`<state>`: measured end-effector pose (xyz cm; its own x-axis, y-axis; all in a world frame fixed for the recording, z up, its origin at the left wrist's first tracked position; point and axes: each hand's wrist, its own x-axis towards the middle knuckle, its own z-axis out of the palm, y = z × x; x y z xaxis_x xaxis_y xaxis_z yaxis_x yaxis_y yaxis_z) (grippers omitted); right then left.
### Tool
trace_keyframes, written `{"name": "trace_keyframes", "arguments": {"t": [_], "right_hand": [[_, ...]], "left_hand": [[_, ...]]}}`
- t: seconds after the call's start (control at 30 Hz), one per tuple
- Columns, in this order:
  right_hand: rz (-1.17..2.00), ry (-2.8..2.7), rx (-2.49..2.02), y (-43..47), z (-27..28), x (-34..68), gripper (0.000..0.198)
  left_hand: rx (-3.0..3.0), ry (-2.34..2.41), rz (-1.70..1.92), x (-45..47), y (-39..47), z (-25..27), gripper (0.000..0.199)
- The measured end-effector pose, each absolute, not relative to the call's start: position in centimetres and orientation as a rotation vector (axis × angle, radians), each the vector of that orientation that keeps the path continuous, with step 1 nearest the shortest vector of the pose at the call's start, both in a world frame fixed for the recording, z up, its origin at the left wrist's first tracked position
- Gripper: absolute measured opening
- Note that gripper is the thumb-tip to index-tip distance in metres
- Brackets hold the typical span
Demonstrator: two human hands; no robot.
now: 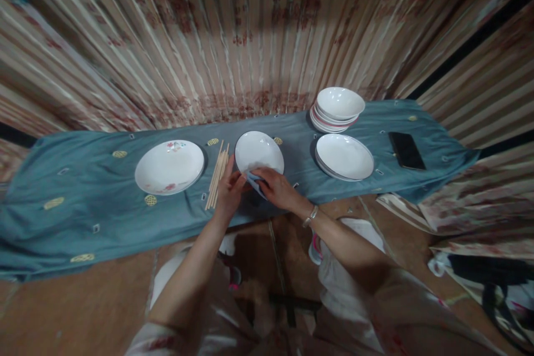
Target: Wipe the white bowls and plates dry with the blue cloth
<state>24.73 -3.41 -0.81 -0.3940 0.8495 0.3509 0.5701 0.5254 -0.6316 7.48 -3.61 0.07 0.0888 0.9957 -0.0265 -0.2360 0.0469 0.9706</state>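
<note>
A white bowl [259, 150] with a thin dark rim is tilted towards me at the middle of the table. At its near left edge, my left hand [231, 188] grips the rim, with part of the hand hidden behind the bowl. My right hand [276, 188] is closed on a blue-grey cloth [255, 182] and presses it against the bowl's near edge. Several light wooden chopsticks [217, 175] lie side by side just left of my left hand.
On the blue tablecloth [104, 200], a white floral plate [169, 167] sits to the left. Stacked white bowls [340, 104], stacked white plates [345, 157] and a black phone [406, 150] are to the right. A pleated curtain [258, 39] hangs behind the table.
</note>
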Motion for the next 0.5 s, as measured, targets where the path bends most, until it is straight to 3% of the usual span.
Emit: {"name": "trace_keyframes", "arguments": {"t": [0.5], "right_hand": [[0.342, -2.224, -1.129, -0.1, -0.9, 24.4, 0.068]], "left_hand": [[1.117, 0.996, 1.240, 8.1, -4.0, 0.4, 0.090]]}}
